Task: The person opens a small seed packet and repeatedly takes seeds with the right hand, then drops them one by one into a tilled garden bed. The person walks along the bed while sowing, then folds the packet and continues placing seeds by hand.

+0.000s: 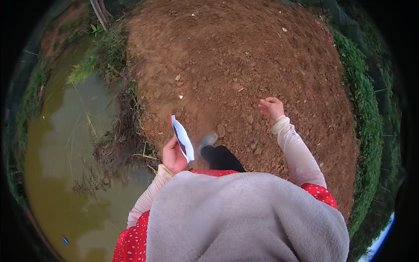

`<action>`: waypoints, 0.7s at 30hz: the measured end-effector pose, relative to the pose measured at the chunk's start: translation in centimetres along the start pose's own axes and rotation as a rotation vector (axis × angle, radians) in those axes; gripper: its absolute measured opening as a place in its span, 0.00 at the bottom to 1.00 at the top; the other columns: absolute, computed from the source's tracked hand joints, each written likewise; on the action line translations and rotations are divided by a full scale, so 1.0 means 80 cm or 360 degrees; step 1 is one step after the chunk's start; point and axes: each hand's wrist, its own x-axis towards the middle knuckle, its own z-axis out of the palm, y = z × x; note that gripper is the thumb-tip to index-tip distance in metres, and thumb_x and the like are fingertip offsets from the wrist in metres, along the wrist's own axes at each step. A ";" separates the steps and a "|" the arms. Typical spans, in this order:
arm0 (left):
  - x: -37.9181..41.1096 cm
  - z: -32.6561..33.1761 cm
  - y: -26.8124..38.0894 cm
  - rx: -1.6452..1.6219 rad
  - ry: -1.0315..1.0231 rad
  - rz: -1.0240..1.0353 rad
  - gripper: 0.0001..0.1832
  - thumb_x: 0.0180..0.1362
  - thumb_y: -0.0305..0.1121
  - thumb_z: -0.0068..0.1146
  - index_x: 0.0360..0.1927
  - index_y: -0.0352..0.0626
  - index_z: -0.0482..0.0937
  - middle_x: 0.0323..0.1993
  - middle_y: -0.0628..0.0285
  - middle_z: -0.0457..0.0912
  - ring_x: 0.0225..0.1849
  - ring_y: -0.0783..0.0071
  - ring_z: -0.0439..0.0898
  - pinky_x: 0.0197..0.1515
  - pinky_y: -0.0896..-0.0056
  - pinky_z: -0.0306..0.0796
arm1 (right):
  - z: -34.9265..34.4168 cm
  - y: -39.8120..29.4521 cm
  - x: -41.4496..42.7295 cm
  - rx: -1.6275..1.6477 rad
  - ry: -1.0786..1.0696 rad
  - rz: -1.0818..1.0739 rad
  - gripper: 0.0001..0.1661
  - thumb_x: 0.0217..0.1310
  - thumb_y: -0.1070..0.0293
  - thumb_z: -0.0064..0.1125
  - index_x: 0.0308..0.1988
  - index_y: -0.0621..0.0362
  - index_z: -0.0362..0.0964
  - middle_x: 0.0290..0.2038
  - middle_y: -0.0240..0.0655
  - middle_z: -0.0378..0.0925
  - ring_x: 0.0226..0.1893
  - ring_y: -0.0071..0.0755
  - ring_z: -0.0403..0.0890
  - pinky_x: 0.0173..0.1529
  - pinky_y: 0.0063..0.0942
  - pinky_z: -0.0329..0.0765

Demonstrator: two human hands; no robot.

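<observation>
My left hand (173, 156) holds an open white packet (187, 144) upright, with its mouth facing up. Dark brown grains (180, 141) show inside; they look like seeds. A bit of red marks the packet's far end. Off to the right, my right hand (272, 109) hovers over bare reddish-brown soil (248, 68). Its thumb and fingertips are drawn close together, and whether anything small sits between them is too fine to see. One boot (208, 140) steps on the soil between my hands.
Murky water (72, 131) lies along the left, edged by weeds and dry stalks (126, 121). Green plants (366, 131) line the right side, with dark netting (381, 98) behind them. Wooden poles (99, 13) stand at the upper left. Clods and pale scraps (180, 97) dot the soil.
</observation>
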 end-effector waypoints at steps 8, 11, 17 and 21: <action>0.070 0.072 0.025 0.0261 -0.0170 -0.0173 0.13 0.59 0.36 0.38 0.43 0.45 0.70 0.39 0.66 0.76 0.41 0.72 0.74 0.47 0.68 0.65 | 0.110 -0.086 -0.107 -0.0848 -0.0643 -0.1503 0.05 0.46 0.74 0.59 0.28 0.61 0.73 0.30 0.36 0.75 0.29 0.29 0.75 0.33 0.21 0.72; 0.088 0.103 0.026 0.0306 -0.0113 -0.0175 0.14 0.60 0.37 0.36 0.45 0.45 0.69 0.41 0.64 0.75 0.44 0.70 0.73 0.49 0.65 0.64 | 0.148 -0.122 -0.137 -0.1057 -0.0550 -0.1883 0.08 0.41 0.72 0.58 0.29 0.59 0.74 0.42 0.41 0.70 0.42 0.44 0.70 0.44 0.32 0.69; 0.126 0.146 0.027 0.0584 -0.0165 -0.0430 0.18 0.59 0.39 0.35 0.49 0.43 0.66 0.48 0.60 0.70 0.50 0.66 0.69 0.54 0.61 0.60 | 0.182 -0.107 -0.141 -0.1294 -0.0248 -0.1681 0.15 0.39 0.68 0.54 0.34 0.57 0.72 0.51 0.48 0.60 0.52 0.51 0.61 0.52 0.40 0.62; 0.173 0.143 0.024 0.0767 -0.0176 -0.0661 0.17 0.58 0.37 0.37 0.48 0.41 0.67 0.47 0.60 0.71 0.49 0.66 0.69 0.53 0.63 0.61 | 0.189 -0.100 -0.124 -0.1201 0.0042 -0.1596 0.12 0.36 0.68 0.56 0.29 0.55 0.75 0.50 0.47 0.63 0.51 0.50 0.62 0.49 0.40 0.63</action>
